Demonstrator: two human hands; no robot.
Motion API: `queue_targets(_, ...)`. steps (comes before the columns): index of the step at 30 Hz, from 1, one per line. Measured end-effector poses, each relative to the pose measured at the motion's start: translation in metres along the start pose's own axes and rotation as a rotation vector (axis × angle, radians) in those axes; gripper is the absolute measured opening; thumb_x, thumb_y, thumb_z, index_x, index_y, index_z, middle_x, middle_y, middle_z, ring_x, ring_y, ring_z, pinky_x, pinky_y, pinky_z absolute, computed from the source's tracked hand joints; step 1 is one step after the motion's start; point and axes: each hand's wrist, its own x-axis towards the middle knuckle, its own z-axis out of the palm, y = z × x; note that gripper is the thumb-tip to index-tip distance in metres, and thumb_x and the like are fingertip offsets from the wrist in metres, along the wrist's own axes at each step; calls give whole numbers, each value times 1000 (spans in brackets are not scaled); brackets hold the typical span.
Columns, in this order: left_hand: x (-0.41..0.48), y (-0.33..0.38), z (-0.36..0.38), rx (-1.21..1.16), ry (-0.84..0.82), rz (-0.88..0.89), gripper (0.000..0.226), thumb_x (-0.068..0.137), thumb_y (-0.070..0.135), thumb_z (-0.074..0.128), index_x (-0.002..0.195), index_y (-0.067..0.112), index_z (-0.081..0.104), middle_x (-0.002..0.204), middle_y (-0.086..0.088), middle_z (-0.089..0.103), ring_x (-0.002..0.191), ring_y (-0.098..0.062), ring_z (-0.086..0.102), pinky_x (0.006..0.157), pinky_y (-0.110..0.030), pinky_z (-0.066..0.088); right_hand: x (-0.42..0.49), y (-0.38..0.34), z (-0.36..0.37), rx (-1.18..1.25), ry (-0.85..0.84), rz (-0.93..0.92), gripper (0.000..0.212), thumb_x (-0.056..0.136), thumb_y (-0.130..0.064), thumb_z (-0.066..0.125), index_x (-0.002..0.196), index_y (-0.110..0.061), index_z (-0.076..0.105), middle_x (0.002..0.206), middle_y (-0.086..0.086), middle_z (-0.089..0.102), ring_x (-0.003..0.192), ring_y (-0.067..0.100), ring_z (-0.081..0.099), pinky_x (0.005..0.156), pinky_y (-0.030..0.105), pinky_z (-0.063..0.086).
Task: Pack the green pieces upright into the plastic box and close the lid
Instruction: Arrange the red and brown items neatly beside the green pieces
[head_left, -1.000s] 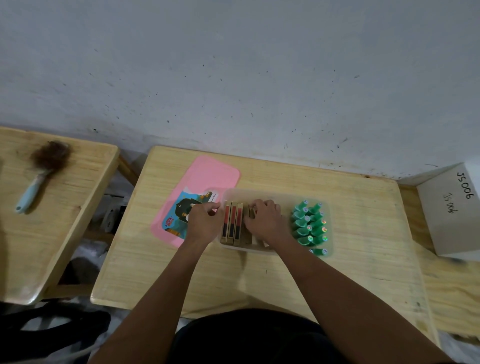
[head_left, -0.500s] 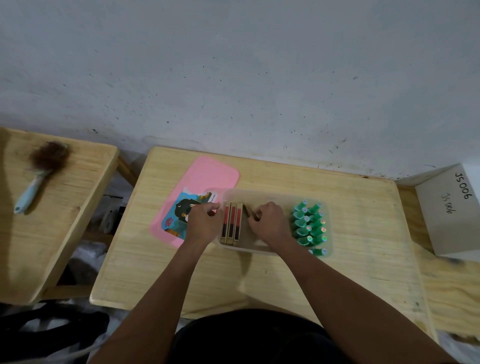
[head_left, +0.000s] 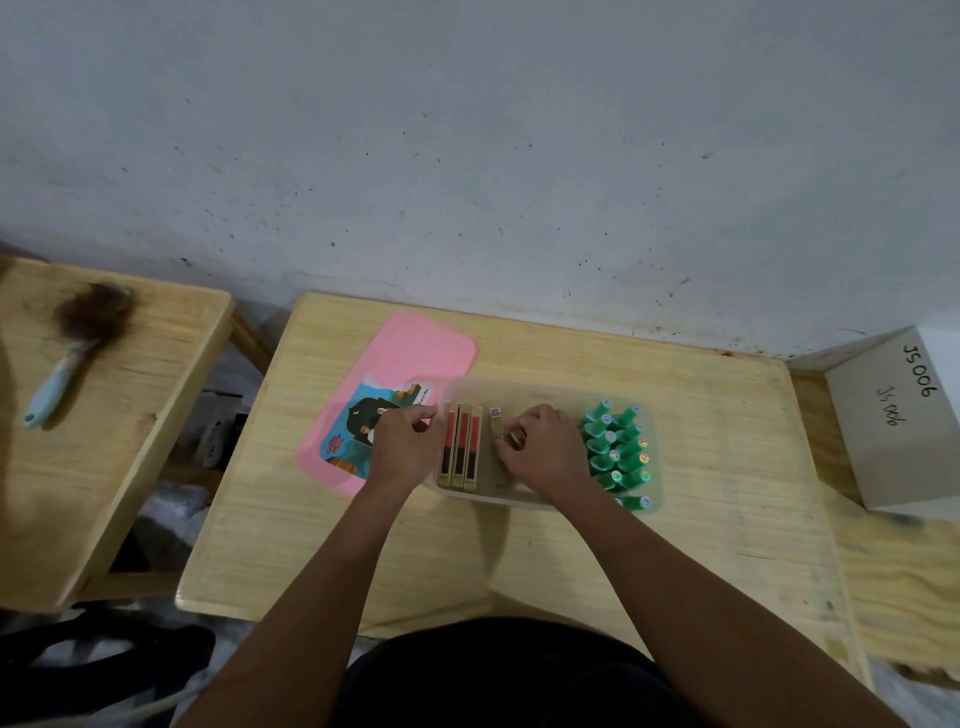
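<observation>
A clear plastic box sits mid-table. Several green pieces stand upright in its right end. Three slim tan boxes with red and black faces stand side by side in its left end. My left hand grips the box's left rim beside them. My right hand is inside the box, closed on another slim tan box that tilts next to the three. The pink lid with a cartoon label lies flat on the table, left of the box.
The wooden table backs onto a grey wall. A white carton marked JS006 stands at the right. A second wooden table at the left carries a blue-handled brush.
My right hand has drawn slightly right and uncovered a fourth slim tan box, which now tilts beside the three. My left hand has stayed at the box's left rim.
</observation>
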Motion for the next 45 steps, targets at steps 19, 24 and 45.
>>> queue_targets(19, -1, 1, -1, -23, 0, 10, 27, 92, 17, 58, 113, 3, 67, 85, -4, 67, 68, -8, 58, 60, -16, 45, -1, -4, -8, 527, 76, 153, 34, 91, -43, 59, 102, -14, 75, 87, -1, 73, 80, 14, 67, 76, 32, 54)
queue_targets(24, 0, 2, -1, -2, -4, 19, 26, 92, 20, 57, 110, 5, 68, 77, 0, 64, 62, -2, 55, 55, -16, 41, 1, -7, -16, 747, -62, 243, 30, 98, -33, 51, 101, -13, 72, 80, 0, 73, 63, 7, 59, 65, 26, 47)
queue_targets(45, -2, 4, -2, 3, 2, 2, 29, 92, 20, 57, 115, 4, 65, 88, -3, 66, 65, -4, 54, 57, -16, 42, -2, -32, 5, 370, -108, 203, 23, 92, -17, 53, 87, -11, 76, 82, 9, 72, 76, 24, 66, 72, 35, 57)
